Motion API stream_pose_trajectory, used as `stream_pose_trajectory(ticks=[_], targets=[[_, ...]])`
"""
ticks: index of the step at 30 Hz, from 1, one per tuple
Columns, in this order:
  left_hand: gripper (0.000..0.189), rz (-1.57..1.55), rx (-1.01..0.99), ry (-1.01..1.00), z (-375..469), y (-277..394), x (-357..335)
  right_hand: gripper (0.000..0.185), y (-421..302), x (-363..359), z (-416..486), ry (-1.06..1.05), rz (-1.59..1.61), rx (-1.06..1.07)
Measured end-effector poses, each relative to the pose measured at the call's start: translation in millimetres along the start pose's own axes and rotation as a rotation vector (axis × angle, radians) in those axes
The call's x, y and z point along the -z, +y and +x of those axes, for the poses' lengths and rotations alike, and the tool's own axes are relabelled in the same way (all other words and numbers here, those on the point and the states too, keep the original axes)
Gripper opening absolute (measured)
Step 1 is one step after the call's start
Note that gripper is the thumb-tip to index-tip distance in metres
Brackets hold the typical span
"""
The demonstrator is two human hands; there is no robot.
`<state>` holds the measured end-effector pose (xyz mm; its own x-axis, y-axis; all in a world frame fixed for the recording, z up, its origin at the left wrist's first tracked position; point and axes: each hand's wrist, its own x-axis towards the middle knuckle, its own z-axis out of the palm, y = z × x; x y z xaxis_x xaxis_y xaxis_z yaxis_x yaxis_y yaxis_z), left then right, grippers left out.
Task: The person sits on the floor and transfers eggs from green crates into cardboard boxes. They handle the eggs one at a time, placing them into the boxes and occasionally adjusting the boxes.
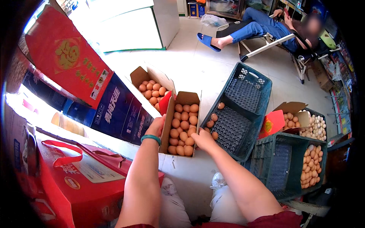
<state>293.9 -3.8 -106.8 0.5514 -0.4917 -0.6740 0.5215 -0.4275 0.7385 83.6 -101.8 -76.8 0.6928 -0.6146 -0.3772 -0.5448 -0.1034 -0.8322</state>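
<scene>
A cardboard box [186,97] full of brown eggs [184,125] is held between my two hands, its top flaps standing up. My left hand [155,127] grips the box's left wall; a green bangle circles that wrist. On the opposite wall is my right hand [204,138], its fingers at the edge near the eggs. Touching this box at the upper left, a second cardboard box [139,74] also holds brown eggs. To the right lies a dark green plastic crate [263,85] with dimpled egg trays, and several loose eggs [210,124] along its left side.
Another green crate [263,159] at the right holds a pile of eggs [311,166]. Behind it are an open egg box [291,107] and lighter eggs [317,125]. Red cartons [94,182] crowd the left. A person [268,27] reclines on a folding chair beyond.
</scene>
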Motion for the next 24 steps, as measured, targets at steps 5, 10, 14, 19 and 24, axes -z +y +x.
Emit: stream_pose_trajectory(ticks=[5, 10, 14, 19, 24], targets=[[0.030, -0.221, 0.036, -0.107, 49.1, -25.1, 20.5, 0.055, 1.4, 5.3, -7.9, -0.085, 0.054, 0.001], [0.023, -0.447, 0.015, -0.142, 88.8, -43.4, 33.9, 0.059, 0.5, 8.2, -11.8, -0.150, 0.124, -0.027], [0.022, -0.606, 0.013, -0.280, 98.1, -29.6, 25.9, 0.060, -3.2, 12.8, -15.5, -0.173, 0.168, -0.007], [0.024, -0.749, -0.136, -0.125, 121.4, -35.2, 12.2, 0.065, -15.1, 14.4, -24.3, -0.190, 0.121, 0.017], [0.037, -0.732, -0.079, -0.095, 162.7, -30.8, 31.9, 0.062, -15.0, 15.3, -24.8, -0.173, 0.050, 0.007]])
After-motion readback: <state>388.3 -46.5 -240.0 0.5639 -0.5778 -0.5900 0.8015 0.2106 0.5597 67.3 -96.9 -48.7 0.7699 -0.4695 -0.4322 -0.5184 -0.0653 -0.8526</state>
